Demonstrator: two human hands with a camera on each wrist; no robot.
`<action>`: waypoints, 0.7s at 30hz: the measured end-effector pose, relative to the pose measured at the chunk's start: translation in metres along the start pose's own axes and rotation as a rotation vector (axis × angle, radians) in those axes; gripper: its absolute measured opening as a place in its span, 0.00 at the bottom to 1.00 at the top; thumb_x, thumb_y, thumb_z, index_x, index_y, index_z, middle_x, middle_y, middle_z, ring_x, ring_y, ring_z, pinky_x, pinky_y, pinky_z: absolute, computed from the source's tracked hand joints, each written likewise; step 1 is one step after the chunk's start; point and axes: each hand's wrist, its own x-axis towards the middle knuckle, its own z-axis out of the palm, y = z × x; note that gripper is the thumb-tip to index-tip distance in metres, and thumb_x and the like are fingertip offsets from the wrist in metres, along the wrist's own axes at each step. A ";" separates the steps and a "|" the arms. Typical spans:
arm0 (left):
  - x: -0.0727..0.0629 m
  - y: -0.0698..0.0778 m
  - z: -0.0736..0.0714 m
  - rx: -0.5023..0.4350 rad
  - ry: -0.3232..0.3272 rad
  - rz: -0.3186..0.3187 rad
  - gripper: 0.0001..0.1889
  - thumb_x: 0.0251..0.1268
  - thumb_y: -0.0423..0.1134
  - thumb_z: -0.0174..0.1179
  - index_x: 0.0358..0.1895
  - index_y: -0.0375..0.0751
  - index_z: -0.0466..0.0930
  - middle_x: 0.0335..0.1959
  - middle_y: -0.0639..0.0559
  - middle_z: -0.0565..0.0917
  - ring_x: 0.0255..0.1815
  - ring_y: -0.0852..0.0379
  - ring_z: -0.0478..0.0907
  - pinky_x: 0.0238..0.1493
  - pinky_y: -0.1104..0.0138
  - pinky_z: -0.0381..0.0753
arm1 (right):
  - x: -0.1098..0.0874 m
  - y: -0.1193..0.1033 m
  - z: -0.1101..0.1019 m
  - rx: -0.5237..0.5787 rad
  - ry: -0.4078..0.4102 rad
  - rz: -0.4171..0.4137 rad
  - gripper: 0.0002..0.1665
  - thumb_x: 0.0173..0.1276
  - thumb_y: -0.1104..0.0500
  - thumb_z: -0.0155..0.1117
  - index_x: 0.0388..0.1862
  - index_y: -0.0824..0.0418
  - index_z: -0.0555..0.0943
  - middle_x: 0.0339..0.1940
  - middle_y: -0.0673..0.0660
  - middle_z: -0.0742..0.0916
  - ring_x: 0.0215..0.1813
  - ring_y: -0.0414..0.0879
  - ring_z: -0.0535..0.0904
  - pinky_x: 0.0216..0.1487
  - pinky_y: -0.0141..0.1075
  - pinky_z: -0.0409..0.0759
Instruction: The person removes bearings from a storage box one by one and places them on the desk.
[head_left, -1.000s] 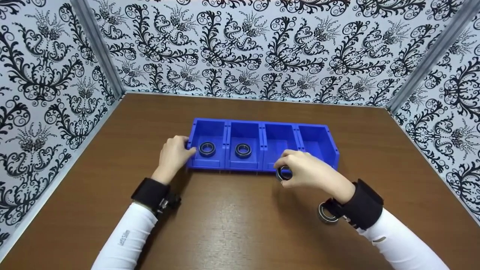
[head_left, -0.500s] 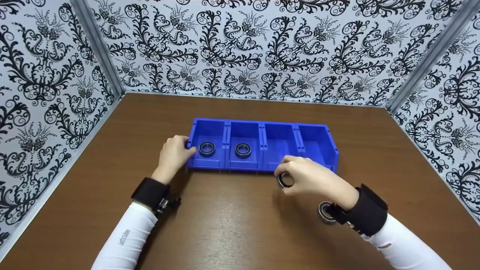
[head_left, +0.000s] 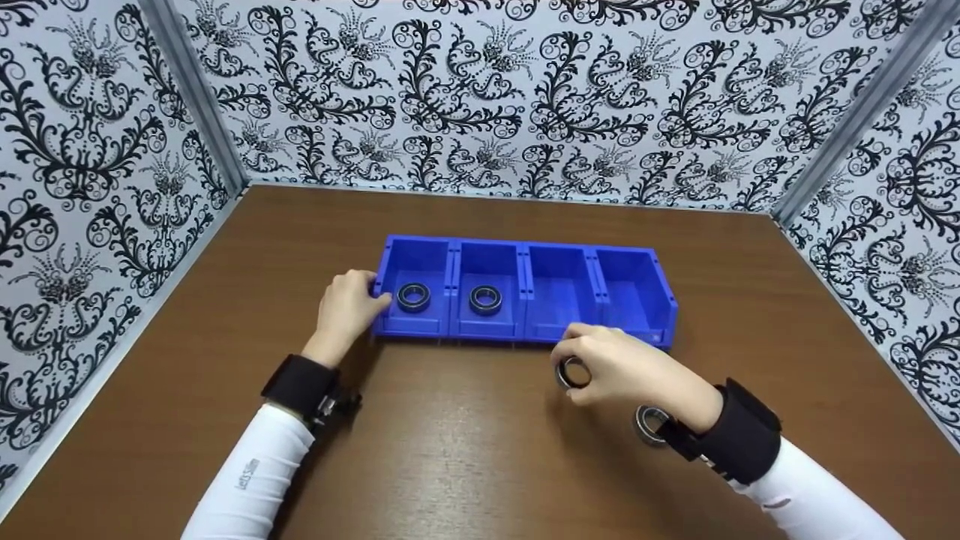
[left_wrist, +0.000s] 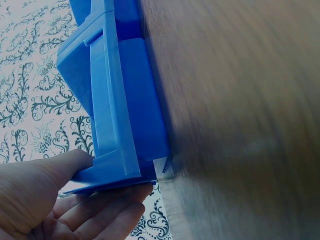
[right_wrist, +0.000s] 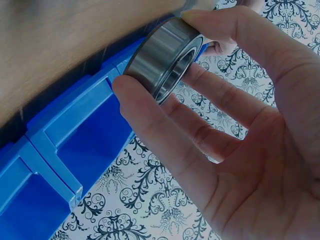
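My left hand [head_left: 347, 311] grips the left end wall of a blue bin row [head_left: 487, 332], thumb inside and fingers outside, as the left wrist view also shows. Between the thumb and fingers of my right hand [head_left: 619, 369] is a ball bearing [right_wrist: 162, 55], pinched by its outer rim and held in front of the third compartment, above the table. One bearing [head_left: 413, 298] lies flat in the leftmost compartment, and another bearing [head_left: 485, 300] in the second. A further bearing [head_left: 651, 425] sits on the table beneath my right wrist, partly hidden by the wrist strap.
The brown table [head_left: 450, 442] carries the bin row near its middle. Patterned panels [head_left: 487, 97] stand behind it and along both sides, with grey metal posts [head_left: 196, 94] at the corners.
My right hand has drawn back from the third compartment toward the table's front, still holding the bearing. The left hand and the bin row stay in place.
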 end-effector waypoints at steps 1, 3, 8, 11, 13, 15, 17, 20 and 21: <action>0.000 0.000 0.000 0.000 0.000 0.000 0.05 0.55 0.35 0.66 0.32 0.37 0.86 0.25 0.46 0.80 0.26 0.47 0.73 0.29 0.50 0.75 | -0.001 0.000 0.000 0.003 -0.001 -0.005 0.15 0.51 0.64 0.74 0.40 0.57 0.86 0.36 0.52 0.81 0.33 0.41 0.74 0.33 0.37 0.72; 0.000 0.000 0.000 -0.001 0.003 -0.002 0.04 0.55 0.35 0.66 0.31 0.37 0.85 0.24 0.46 0.80 0.25 0.47 0.73 0.28 0.50 0.74 | -0.002 0.000 0.001 0.008 0.000 -0.014 0.16 0.50 0.64 0.75 0.40 0.57 0.86 0.36 0.52 0.81 0.33 0.41 0.73 0.33 0.37 0.73; -0.001 0.000 0.001 0.010 0.015 -0.006 0.06 0.54 0.35 0.66 0.34 0.37 0.87 0.28 0.42 0.84 0.26 0.45 0.76 0.30 0.47 0.77 | -0.003 0.000 0.005 0.011 0.009 -0.032 0.16 0.50 0.64 0.74 0.40 0.57 0.86 0.36 0.53 0.82 0.33 0.41 0.74 0.33 0.36 0.74; -0.001 0.000 0.001 0.011 0.017 -0.005 0.08 0.54 0.35 0.67 0.36 0.36 0.88 0.30 0.40 0.85 0.27 0.44 0.78 0.31 0.45 0.78 | -0.005 0.000 0.007 0.016 0.000 -0.033 0.16 0.51 0.63 0.74 0.41 0.57 0.86 0.37 0.53 0.82 0.33 0.40 0.73 0.33 0.35 0.74; -0.001 0.001 0.001 0.009 0.018 -0.003 0.08 0.54 0.35 0.67 0.37 0.36 0.88 0.30 0.40 0.85 0.27 0.43 0.78 0.32 0.45 0.78 | -0.006 -0.001 0.008 0.023 -0.011 -0.029 0.16 0.51 0.63 0.74 0.41 0.57 0.86 0.37 0.53 0.82 0.33 0.40 0.73 0.33 0.35 0.73; -0.001 0.001 0.001 0.008 0.020 -0.001 0.09 0.54 0.35 0.67 0.37 0.36 0.88 0.30 0.40 0.85 0.27 0.43 0.78 0.32 0.45 0.78 | -0.006 -0.002 0.009 0.027 -0.017 -0.025 0.16 0.51 0.64 0.74 0.42 0.57 0.86 0.37 0.53 0.81 0.34 0.40 0.73 0.33 0.35 0.73; 0.000 0.001 0.001 0.007 0.020 0.000 0.09 0.54 0.35 0.67 0.37 0.35 0.88 0.30 0.40 0.85 0.27 0.44 0.77 0.32 0.45 0.78 | -0.007 -0.002 0.010 0.028 -0.020 -0.023 0.16 0.51 0.64 0.74 0.42 0.57 0.86 0.37 0.52 0.81 0.34 0.40 0.73 0.33 0.35 0.73; 0.000 0.000 0.001 0.006 0.018 -0.002 0.09 0.54 0.35 0.67 0.38 0.35 0.88 0.30 0.40 0.85 0.27 0.44 0.77 0.31 0.45 0.78 | -0.008 -0.002 0.012 0.031 -0.023 -0.024 0.16 0.50 0.64 0.74 0.41 0.58 0.86 0.37 0.51 0.81 0.34 0.40 0.74 0.34 0.35 0.74; -0.001 0.000 0.001 0.007 0.018 -0.002 0.10 0.54 0.35 0.67 0.38 0.35 0.88 0.30 0.39 0.85 0.27 0.44 0.77 0.31 0.45 0.78 | -0.009 -0.002 0.013 0.029 -0.023 -0.024 0.16 0.50 0.64 0.74 0.41 0.58 0.86 0.38 0.51 0.81 0.34 0.40 0.74 0.34 0.35 0.74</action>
